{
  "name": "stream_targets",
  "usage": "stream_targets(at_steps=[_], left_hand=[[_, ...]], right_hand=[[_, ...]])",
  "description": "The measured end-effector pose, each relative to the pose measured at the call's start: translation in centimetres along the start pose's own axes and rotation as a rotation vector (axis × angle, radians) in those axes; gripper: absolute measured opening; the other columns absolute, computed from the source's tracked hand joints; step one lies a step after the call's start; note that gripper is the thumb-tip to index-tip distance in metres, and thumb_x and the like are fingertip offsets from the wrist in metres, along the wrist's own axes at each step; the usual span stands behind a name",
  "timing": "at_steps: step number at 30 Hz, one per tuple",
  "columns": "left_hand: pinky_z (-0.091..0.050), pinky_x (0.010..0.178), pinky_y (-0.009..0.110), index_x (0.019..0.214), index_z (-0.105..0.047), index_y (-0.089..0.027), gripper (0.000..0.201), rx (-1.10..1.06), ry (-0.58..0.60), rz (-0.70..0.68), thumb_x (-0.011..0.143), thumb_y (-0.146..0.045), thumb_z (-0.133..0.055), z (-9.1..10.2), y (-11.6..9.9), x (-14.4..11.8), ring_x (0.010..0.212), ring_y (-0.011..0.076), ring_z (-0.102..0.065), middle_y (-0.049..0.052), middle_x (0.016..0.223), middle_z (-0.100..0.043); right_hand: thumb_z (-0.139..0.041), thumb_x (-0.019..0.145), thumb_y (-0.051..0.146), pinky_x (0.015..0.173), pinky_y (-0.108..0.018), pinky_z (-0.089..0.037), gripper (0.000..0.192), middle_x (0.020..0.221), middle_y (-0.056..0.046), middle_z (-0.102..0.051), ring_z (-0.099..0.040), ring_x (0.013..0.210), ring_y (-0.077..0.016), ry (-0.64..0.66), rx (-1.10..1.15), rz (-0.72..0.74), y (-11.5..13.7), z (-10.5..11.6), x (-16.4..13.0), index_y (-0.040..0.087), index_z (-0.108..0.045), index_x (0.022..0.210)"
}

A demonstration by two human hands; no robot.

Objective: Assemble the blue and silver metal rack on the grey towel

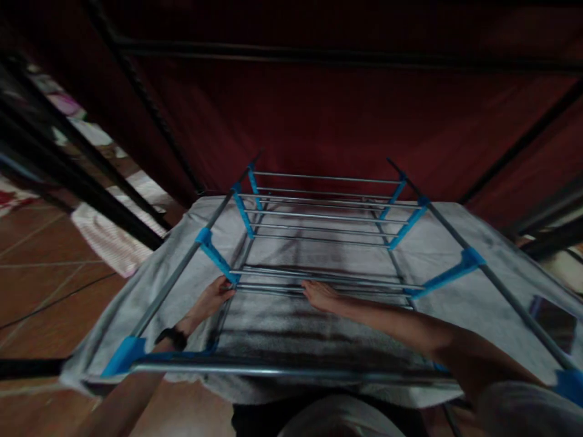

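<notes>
A rack of metal tubes with blue plastic brackets, which looks like a shoe rack (325,214), stands on a grey cloth, its tiers running crosswise. My left hand (215,297) pinches the left end of a metal tube beside the blue bracket (218,260); the fingertips partly hide the joint. Toward the middle of the same tier, my right hand (320,295) has its fingers curled over a metal tube (268,287). Another blue bracket (441,281) carries the tubes' right end. A thicker tube (291,369) crosses nearest to me, above my forearms.
The grey cloth (182,285) covers the surface beneath the rack. A dark flat object, perhaps a phone (553,321), lies at right. Behind hangs a dark red curtain (328,115) with black bars. Tiled floor (45,261) and a striped cloth (109,233) show at left.
</notes>
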State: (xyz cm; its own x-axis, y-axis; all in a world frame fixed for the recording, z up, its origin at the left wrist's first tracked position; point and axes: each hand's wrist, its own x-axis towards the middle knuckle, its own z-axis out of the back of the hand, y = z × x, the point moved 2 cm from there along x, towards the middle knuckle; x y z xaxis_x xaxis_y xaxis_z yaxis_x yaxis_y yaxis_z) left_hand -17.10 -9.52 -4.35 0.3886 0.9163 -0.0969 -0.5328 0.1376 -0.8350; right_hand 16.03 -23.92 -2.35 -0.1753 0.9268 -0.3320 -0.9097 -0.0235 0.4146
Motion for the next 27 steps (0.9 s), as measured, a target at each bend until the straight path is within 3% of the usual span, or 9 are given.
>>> stream_targets(at_steps=[6, 11, 21, 27], left_hand=[[-0.048, 0.075, 0.033, 0.080, -0.057, -0.019, 0.028, -0.068, 0.033, -0.051, 0.065, -0.037, -0.072, -0.5, -1.3, 0.5, 0.077, 0.0174, -0.054, 0.000, 0.079, -0.058], [-0.046, 0.076, 0.031, 0.077, -0.056, -0.019, 0.027, -0.136, 0.020, -0.059, 0.064, -0.036, -0.073, -0.9, -0.7, 0.2, 0.078, 0.0167, -0.052, 0.000, 0.081, -0.057], [-0.043, 0.069, 0.028, 0.077, -0.057, -0.018, 0.022, -0.284, -0.008, 0.016, 0.061, -0.025, -0.072, -1.3, -0.7, 0.1, 0.071, 0.0144, -0.052, -0.002, 0.072, -0.057], [-0.044, 0.074, 0.029, 0.082, -0.061, -0.017, 0.031, -0.387, 0.001, -0.002, 0.061, -0.032, -0.078, -1.5, -0.7, 0.1, 0.075, 0.0156, -0.055, 0.000, 0.076, -0.061]], right_hand=[[-0.036, 0.101, 0.043, 0.084, -0.033, -0.047, 0.038, 0.119, -0.008, -0.069, -0.067, 0.103, -0.0236, 0.043, -0.001, -0.016, 0.4, 0.3, 1.2, 0.023, -0.054, 0.127], [-0.032, 0.102, 0.038, 0.081, -0.030, -0.046, 0.034, 0.112, -0.006, -0.069, -0.066, 0.100, -0.0211, 0.030, -0.037, 0.076, 0.9, -0.3, 1.7, 0.024, -0.056, 0.123], [-0.029, 0.103, 0.038, 0.089, -0.034, -0.048, 0.041, 0.120, -0.007, -0.069, -0.066, 0.104, -0.0226, 0.015, 0.002, 0.122, 0.2, -1.0, 2.3, 0.024, -0.055, 0.132], [-0.030, 0.101, 0.041, 0.112, -0.035, -0.038, 0.050, 0.147, -0.006, -0.053, -0.053, 0.132, -0.0238, 0.051, 0.150, 0.033, -0.4, -1.1, 2.8, 0.024, -0.052, 0.143]])
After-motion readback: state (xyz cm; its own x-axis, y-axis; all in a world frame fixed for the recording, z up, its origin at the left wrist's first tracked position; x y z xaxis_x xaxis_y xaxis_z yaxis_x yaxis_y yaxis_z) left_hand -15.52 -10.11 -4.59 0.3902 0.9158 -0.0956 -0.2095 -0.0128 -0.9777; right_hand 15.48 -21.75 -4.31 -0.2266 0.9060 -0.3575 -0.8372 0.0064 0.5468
